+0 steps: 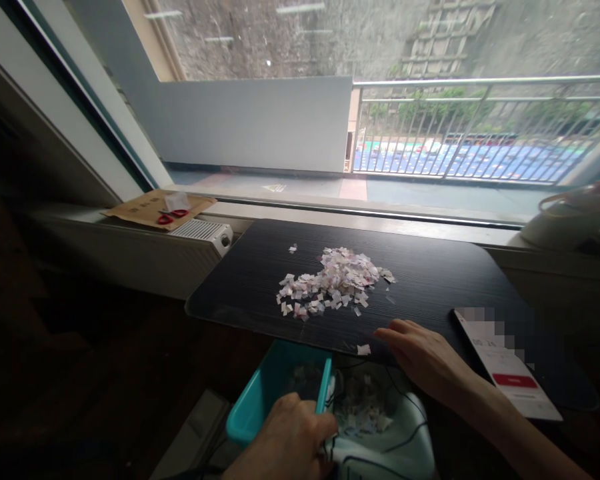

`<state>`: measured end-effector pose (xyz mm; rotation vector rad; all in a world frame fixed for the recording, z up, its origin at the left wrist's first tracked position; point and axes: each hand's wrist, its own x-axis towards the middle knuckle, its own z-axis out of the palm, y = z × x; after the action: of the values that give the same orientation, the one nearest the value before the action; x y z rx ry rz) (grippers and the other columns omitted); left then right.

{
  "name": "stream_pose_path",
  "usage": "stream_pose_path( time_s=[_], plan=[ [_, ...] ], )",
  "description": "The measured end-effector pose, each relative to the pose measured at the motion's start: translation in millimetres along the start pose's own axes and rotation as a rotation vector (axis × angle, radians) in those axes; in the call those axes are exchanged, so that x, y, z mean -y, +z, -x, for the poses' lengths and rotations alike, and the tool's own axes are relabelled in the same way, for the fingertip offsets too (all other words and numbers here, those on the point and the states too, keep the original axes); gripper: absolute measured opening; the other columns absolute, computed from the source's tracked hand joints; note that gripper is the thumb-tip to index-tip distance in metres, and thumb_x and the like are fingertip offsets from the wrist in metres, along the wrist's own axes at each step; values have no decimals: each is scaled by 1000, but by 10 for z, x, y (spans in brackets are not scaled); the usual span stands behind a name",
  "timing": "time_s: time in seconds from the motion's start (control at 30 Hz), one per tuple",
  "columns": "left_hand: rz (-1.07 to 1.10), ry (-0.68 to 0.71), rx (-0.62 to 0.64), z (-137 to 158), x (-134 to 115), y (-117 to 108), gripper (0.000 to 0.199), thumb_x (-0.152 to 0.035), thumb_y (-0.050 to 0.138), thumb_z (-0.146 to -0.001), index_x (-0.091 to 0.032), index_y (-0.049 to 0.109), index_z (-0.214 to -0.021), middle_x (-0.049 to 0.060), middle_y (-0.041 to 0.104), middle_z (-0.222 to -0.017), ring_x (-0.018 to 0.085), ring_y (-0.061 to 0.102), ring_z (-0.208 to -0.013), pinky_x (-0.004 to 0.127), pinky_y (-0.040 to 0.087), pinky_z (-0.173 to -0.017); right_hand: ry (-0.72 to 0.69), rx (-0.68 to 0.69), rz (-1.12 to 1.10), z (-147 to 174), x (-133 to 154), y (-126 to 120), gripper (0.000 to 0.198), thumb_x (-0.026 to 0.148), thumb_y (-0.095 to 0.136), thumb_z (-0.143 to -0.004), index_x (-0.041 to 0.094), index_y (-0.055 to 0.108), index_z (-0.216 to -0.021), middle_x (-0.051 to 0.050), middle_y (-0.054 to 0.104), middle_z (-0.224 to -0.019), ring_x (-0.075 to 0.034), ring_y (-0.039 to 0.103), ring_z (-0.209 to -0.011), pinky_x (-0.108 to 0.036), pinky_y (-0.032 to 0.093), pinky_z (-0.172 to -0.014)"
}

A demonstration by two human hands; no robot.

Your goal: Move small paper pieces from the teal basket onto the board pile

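Observation:
A loose pile of small cut paper scraps (343, 277) lies in the middle of the black tabletop (240, 280). My right hand (417, 347) rests at the table's near edge, fingers stretched leftward and nothing visible in them. One pale scrap (363, 349) lies by its fingertips. Below the edge, my left hand (295, 427) is closed over the rim of a teal bin (250, 407), where it meets a pale green bin (415, 440). More scraps lie inside the pale bin; the teal bin's bottom is dim. The left fingertips are partly hidden.
A phone (513, 373) with a partly blurred screen lies at the table's right. Red-handled scissors (173, 216) rest on a brown envelope (140, 208) above the radiator (205, 231). Dark cords (410, 433) cross the pale bin. A window stands behind the table.

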<state>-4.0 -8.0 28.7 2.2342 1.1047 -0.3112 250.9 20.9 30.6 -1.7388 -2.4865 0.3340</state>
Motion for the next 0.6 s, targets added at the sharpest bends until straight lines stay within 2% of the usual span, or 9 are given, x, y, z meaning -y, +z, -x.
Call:
stream_pose_path(
  time_s=[0.23,0.47,0.6],
  plan=[
    [26,-6,-22,15,8,21,7,-20,63,-77,-21,65,-83,6,66,-90,27,60,-90,32,42,-78,-27,37,-18,296,83,85,34,6,47,-88,27,64,-109,-3,63,-90,-18,60,-81,-26,45,-68],
    [-26,-9,-21,-10,-42,22,5,-20,63,-75,-20,64,-80,6,67,-87,28,60,-88,33,42,-76,-31,-8,41,145,127,72,33,7,47,-88,27,65,-108,-3,64,-91,-18,60,-84,-26,45,-66],
    [2,13,0,-8,-28,27,5,-21,63,-75,-20,64,-79,5,67,-87,27,61,-86,33,42,-76,-22,-8,69,244,86,71,37,4,51,-85,28,65,-108,-2,64,-89,-18,60,-81,-26,44,-66]
  ],
)
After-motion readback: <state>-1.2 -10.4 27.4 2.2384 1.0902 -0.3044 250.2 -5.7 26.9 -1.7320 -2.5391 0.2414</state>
